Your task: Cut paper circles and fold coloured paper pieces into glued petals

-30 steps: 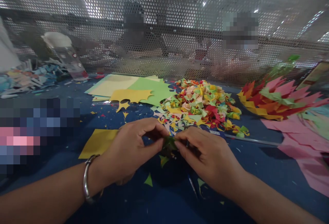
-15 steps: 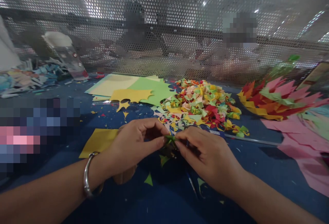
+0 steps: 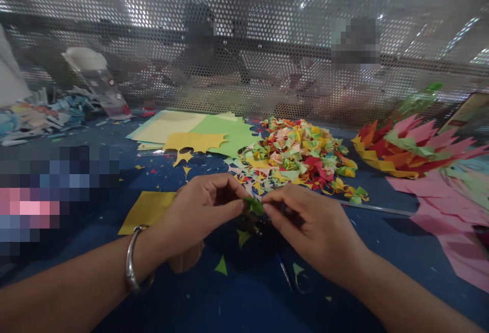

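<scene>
Between the fingertips of both hands is a small folded green paper piece (image 3: pixel 254 205). My left hand (image 3: pixel 208 211), with a silver bangle at the wrist, pinches its left edge. On the other side my right hand (image 3: pixel 313 226) grips the right edge between thumb and forefinger. Green paper scraps (image 3: pixel 221 266) lie on the blue table (image 3: pixel 237 307) below the hands. A thin pen-like tool (image 3: pixel 284 271) lies near my right hand. Partly under my left wrist is a yellow paper sheet (image 3: pixel 143 213), with a brown object (image 3: pixel 187 259) next to it, mostly hidden by the forearm.
Behind the hands rises a heap of colourful folded paper pieces (image 3: pixel 305 149). Stacked paper sheets (image 3: pixel 168 121) and a cut yellow sheet (image 3: pixel 194 142) lie left of it. A spiky paper flower (image 3: pixel 412 147) and pink sheets (image 3: pixel 451 216) sit right. A bottle (image 3: pixel 105 91) stands before a perforated metal screen (image 3: pixel 260 32).
The green paper piece has turned a little between my fingers. My right fingertips have shifted slightly right; the left hand is almost still.
</scene>
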{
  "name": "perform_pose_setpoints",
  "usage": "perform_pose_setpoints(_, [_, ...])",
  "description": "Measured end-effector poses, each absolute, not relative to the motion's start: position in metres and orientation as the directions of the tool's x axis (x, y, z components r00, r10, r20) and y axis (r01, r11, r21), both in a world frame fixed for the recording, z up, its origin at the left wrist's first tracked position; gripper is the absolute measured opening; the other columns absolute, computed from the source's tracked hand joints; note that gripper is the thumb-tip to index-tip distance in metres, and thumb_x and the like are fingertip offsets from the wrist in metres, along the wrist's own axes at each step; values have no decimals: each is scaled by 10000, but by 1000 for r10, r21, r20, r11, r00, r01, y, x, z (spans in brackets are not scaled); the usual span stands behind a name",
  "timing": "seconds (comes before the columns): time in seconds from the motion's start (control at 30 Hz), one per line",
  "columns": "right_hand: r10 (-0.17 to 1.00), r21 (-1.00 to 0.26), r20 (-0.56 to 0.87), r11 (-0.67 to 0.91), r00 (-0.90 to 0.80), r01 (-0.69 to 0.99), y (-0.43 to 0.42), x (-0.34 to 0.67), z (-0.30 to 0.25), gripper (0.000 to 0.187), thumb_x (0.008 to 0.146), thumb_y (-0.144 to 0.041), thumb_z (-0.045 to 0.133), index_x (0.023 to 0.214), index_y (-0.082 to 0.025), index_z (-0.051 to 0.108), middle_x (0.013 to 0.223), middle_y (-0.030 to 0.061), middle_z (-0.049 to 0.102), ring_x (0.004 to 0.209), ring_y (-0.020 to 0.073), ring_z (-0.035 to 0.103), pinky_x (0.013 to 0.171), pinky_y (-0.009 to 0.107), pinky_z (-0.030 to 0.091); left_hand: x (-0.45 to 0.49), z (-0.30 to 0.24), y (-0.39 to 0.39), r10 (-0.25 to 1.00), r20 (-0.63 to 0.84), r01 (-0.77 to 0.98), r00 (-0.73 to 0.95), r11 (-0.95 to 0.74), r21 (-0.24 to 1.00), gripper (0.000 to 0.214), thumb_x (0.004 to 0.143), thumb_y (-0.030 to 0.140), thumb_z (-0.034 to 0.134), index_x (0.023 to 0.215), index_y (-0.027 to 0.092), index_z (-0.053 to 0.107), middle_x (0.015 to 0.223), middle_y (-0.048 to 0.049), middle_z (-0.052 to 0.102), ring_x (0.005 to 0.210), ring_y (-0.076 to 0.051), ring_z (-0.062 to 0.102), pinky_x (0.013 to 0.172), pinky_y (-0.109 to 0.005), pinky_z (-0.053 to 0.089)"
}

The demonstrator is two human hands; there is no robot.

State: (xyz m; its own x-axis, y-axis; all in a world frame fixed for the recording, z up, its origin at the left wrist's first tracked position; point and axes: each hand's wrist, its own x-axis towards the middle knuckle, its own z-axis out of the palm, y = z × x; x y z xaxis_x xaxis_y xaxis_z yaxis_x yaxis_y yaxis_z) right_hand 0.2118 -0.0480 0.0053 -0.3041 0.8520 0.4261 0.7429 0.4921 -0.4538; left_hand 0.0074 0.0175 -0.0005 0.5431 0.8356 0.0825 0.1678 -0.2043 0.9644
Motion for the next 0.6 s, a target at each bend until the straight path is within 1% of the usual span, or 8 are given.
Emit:
perform_pose_setpoints(0.13, [875,-427,445,393,-190,814,-44,228,17,108,927,-263,569,905,-213,663,766,-9,666,639,122,610,616,242,448,3,-6,25,860,85,170,504,-195,966,113,790,272,672,820,167,641,743,5,637,672,-117,575,631,-233,465])
perform_pose_setpoints(0.2, [922,-422,367,283,-123,861,-41,243,22,169,923,-328,573,832,-214,658,700,-12,662,569,124,600,547,245,428,2,-7,28,871,90,167,483,-193,967,117,806,280,671,831,170,641,737,11,628,661,-110,564,618,-227,458])
perform_pose_setpoints(0.27, [967,-401,247,168,-70,901,-42,260,24,235,917,-402,564,805,-216,654,631,-17,649,486,124,562,487,251,398,1,-7,30,877,99,158,470,-194,968,112,820,279,660,829,169,641,732,12,624,664,-106,562,624,-224,456])
perform_pose_setpoints(0.33, [979,-346,200,96,-27,933,-46,275,22,308,909,-471,541,758,-220,635,554,-20,611,443,134,527,449,258,360,1,-7,30,876,101,155,472,-195,968,114,835,278,642,822,165,638,730,10,624,672,-107,565,636,-226,456])
perform_pose_setpoints(0.4, [986,-268,160,8,37,963,-55,285,18,362,891,-520,534,704,-221,615,501,-15,576,423,147,513,436,266,330,2,-7,31,873,101,158,477,-198,967,124,845,287,627,824,165,634,729,9,622,673,-110,566,633,-229,452])
perform_pose_setpoints(0.47, [993,-236,57,-86,103,968,-65,289,14,371,887,-534,523,711,-221,617,531,-3,598,466,163,557,447,267,325,2,-8,31,873,107,158,476,-204,966,123,849,290,621,828,169,631,729,12,620,671,-110,562,631,-230,447])
perform_pose_setpoints(0.53, [991,-232,-38,-135,130,963,-73,289,9,381,873,-552,526,706,-219,606,533,-6,582,482,164,553,463,268,326,2,-10,32,873,113,158,474,-211,965,116,851,287,618,828,174,627,730,16,617,667,-106,555,632,-229,443])
perform_pose_setpoints(0.6, [987,-260,-85,-156,138,953,-77,289,4,391,861,-567,528,705,-214,588,535,-13,556,486,154,523,472,267,318,2,-10,31,873,110,161,476,-210,964,110,856,282,612,827,176,623,726,18,613,665,-104,549,635,-228,441])
